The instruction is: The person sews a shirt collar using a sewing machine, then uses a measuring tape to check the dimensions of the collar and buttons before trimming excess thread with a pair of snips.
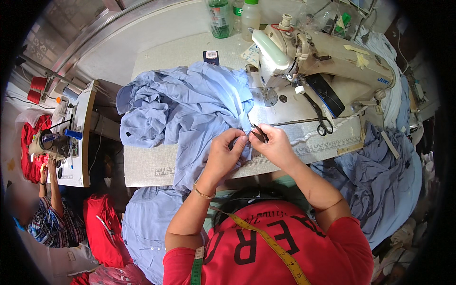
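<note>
A light blue shirt (190, 99) lies crumpled on the sewing table, with part of it hanging over the front edge. My left hand (223, 152) is closed, pinching a narrow edge of the shirt between thumb and fingers. Right beside it, my right hand (274, 146) is closed around small black thread snips (259, 135), whose tips point up by the fabric edge. Both hands meet in front of the sewing machine (327, 52), to the left of its needle area. The exact spot between the fingertips is partly hidden.
Black scissors (317, 111) and a dark flat case (326, 95) rest by the machine. Bottles (250, 21) stand at the back. More blue garments pile up at right (380, 180) and hang below the table at left (149, 223). Another person works at a second machine (50, 142), far left.
</note>
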Motion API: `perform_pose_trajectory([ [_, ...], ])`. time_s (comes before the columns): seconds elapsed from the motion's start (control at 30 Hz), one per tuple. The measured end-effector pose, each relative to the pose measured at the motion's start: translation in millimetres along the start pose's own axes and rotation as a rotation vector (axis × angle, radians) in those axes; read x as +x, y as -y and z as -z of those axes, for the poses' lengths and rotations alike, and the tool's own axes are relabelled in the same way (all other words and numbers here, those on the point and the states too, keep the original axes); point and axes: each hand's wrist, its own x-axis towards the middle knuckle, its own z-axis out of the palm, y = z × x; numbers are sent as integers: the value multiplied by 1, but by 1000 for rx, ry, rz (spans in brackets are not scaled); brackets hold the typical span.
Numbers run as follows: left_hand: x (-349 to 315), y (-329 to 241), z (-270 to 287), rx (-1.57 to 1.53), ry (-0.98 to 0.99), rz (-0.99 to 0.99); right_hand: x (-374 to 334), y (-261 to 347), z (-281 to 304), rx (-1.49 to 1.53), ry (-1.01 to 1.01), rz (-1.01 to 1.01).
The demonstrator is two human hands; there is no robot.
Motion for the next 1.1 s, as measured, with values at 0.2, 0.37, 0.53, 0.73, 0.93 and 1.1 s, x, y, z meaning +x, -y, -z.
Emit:
perform_pose_trajectory([
  [0.2,0,-2,-2,89,-32,-45,3,-13,-11,-39,-86,54],
  [0.37,-2,3,-1,-128,-47,116,0,-16,-6,8,-124,34],
  [0.53,1,13,3,-248,1,188,0,-27,5,129,-55,54],
  [0.73,1,12,3,-302,15,148,-2,-18,13,117,68,96],
  [0.93,1,7,2,-333,9,156,-2,-5,9,94,29,154],
  [1.1,-3,4,1,-217,8,110,1,0,6,-157,-39,246],
])
